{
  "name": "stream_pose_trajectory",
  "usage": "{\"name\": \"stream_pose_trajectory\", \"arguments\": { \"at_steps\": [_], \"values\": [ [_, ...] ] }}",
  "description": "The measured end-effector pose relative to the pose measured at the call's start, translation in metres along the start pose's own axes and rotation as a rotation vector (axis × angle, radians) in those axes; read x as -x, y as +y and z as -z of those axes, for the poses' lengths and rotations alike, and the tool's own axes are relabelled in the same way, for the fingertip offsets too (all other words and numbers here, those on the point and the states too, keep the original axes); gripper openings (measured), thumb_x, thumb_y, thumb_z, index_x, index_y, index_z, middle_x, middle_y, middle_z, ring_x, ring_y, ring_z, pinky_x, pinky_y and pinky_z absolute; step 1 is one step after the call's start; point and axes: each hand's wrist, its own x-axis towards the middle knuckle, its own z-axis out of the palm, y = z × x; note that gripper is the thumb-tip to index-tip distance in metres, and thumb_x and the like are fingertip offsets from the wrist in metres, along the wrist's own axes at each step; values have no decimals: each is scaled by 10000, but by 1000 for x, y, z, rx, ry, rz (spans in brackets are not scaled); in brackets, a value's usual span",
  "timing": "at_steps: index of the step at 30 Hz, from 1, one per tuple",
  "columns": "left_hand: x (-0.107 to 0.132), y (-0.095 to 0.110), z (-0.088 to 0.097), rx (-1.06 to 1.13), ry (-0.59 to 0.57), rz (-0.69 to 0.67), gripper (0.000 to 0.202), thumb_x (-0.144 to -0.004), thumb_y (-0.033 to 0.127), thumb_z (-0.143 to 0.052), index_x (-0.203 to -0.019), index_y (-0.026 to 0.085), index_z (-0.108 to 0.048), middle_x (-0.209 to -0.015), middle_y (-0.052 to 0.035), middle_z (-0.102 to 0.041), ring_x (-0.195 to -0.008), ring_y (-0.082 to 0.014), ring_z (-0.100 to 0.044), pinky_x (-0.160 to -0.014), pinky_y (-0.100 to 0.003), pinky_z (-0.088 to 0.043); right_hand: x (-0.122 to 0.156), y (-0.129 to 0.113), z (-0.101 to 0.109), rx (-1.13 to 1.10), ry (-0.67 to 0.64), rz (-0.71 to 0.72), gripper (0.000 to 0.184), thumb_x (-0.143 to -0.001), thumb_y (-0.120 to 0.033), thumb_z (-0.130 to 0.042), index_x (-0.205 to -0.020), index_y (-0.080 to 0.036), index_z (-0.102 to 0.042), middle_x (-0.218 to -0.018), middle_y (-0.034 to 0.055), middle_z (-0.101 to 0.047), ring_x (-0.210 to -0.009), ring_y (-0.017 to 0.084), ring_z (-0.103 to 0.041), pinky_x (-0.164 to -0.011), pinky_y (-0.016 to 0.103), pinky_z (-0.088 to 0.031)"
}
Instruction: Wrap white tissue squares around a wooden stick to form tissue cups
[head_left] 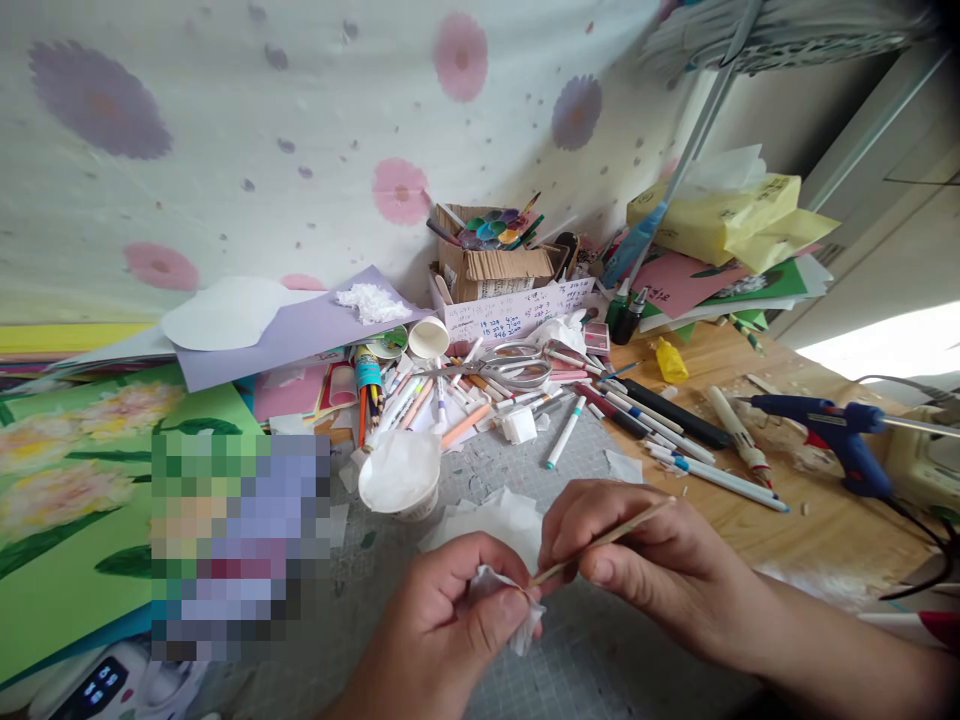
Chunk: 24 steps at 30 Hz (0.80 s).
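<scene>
My left hand [469, 615] pinches a crumpled piece of white tissue paper [487, 582] between thumb and fingers. A thin wooden stick [619, 532] is gripped in my right hand [649, 565], slanting down to the left so that its lower tip meets the tissue by my left thumb. Behind both hands, a loose pile of white tissue sheets [499, 515] lies on the grey cutting mat [300, 675]. A white paper cup [401, 478] with white material in it stands left of that pile.
Many markers and pencils, with scissors [517, 366] among them, spread behind the hands. At right a blue glue gun [832, 430] lies on the wooden table [847, 525]. Painted green sheets [75, 560] cover the left side. A cardboard box [491, 272] stands at the back.
</scene>
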Motion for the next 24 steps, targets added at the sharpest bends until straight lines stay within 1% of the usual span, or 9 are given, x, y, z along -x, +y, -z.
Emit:
{"name": "stream_pose_trajectory", "arguments": {
  "at_steps": [4,10,16,24],
  "values": [
    [-1,3,-1,14,-8,28,243,-733,402,-724,-701,169,-662,-623,11,-664,-603,-126,-559,-605,-237,-407,0,-1,0,-3,-14,12,164,-928,-261,-541,-936,-135,-646,-868,86,-653,-813,163,-638,-719,275,-505],
    [-1,7,-4,-4,-27,82,182,-726,339,-730,-698,170,-669,-623,12,-671,-604,-128,-577,-611,-239,-419,-1,-1,1,-4,-24,14,180,-926,-263,-545,-922,-119,-654,-858,96,-661,-819,169,-644,-723,279,-512],
    [1,11,-6,-22,-11,136,158,-717,309,-724,-692,169,-656,-586,21,-650,-580,-123,-563,-598,-239,-419,0,-1,2,-5,-49,2,153,-916,-232,-560,-919,-115,-659,-873,101,-666,-830,177,-652,-726,288,-518],
    [-1,11,-6,-6,-25,138,137,-721,288,-714,-703,162,-665,-611,18,-656,-595,-121,-578,-611,-238,-432,1,-2,2,10,-57,-2,166,-919,-235,-554,-904,-103,-653,-849,100,-662,-795,169,-651,-705,279,-515]
  ]
}}
